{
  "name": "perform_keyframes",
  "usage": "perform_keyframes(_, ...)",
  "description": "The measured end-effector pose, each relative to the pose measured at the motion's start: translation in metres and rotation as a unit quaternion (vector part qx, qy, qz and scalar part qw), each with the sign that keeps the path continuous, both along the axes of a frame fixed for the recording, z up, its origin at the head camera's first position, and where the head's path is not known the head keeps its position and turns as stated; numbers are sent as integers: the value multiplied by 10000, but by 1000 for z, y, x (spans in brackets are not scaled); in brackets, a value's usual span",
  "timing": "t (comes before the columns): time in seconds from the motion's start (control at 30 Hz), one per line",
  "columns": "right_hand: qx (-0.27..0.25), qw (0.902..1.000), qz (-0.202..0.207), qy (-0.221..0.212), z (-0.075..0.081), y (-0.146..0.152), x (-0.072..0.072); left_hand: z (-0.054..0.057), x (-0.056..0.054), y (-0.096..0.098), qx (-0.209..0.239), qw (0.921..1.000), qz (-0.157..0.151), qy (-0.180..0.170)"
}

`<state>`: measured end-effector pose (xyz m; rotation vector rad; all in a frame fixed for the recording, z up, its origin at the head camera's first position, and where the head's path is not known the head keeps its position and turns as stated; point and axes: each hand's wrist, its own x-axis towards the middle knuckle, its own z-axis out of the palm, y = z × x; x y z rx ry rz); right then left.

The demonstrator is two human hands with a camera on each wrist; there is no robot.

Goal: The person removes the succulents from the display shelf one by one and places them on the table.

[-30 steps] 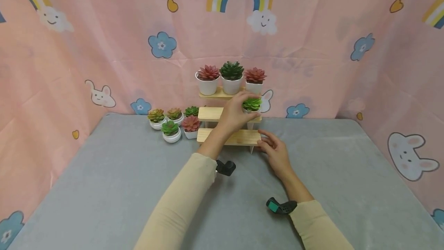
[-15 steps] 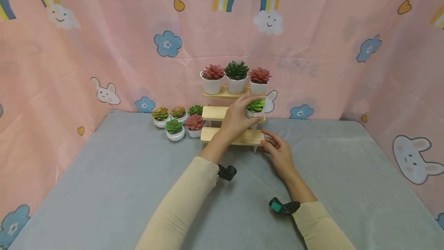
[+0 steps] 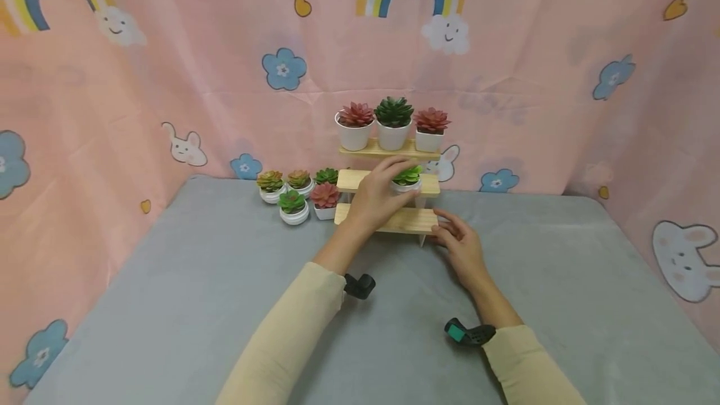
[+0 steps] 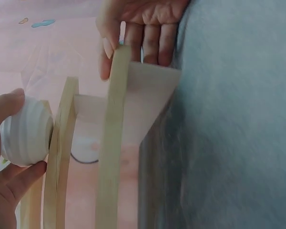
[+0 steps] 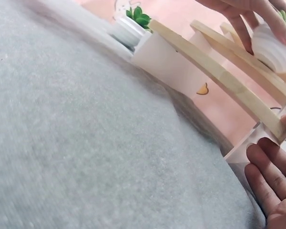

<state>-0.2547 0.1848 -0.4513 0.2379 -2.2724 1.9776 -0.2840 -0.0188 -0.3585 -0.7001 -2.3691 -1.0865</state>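
My left hand (image 3: 375, 197) holds a small bright-green potted succulent (image 3: 407, 176) between thumb and fingers, at the right part of the stand's middle shelf. Its ribbed white pot (image 4: 28, 133) stands upright, its base at the board in the left wrist view; firm contact is hard to tell. The three-tier wooden plant stand (image 3: 413, 220) has pale boards on white side supports. With thumb and forefinger, my right hand (image 3: 462, 249) grips the right end of the lowest board, while its other fingers (image 5: 264, 164) extend beside the white support.
On the top shelf stand two red succulents (image 3: 355, 133) (image 3: 430, 133) and a dark-green one (image 3: 394, 124) in white pots. Several small potted succulents (image 3: 294, 208) cluster on the grey table cover (image 3: 169, 305), left of the stand. A pink printed curtain (image 3: 236, 30) hangs behind.
My left hand has lowered the green succulent slightly toward the middle shelf. My right hand stays at the lowest board's end. The whole head view has shifted, moving the scene rightward.
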Motion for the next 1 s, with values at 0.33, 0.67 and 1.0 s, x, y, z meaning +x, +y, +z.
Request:
perform_keyframes(0.33,44,10000,33,47,0,2,-1,-3,20,-29,118,9997,166,140)
perform_keyframes(0.67,162,9999,-15,9,-2,-1,-1,0,34,-79,125,9969,636,457)
perform_keyframes(1.0,294,9995,-60,102,-3,1,-3,9,50,-133,186,9926,1081,519)
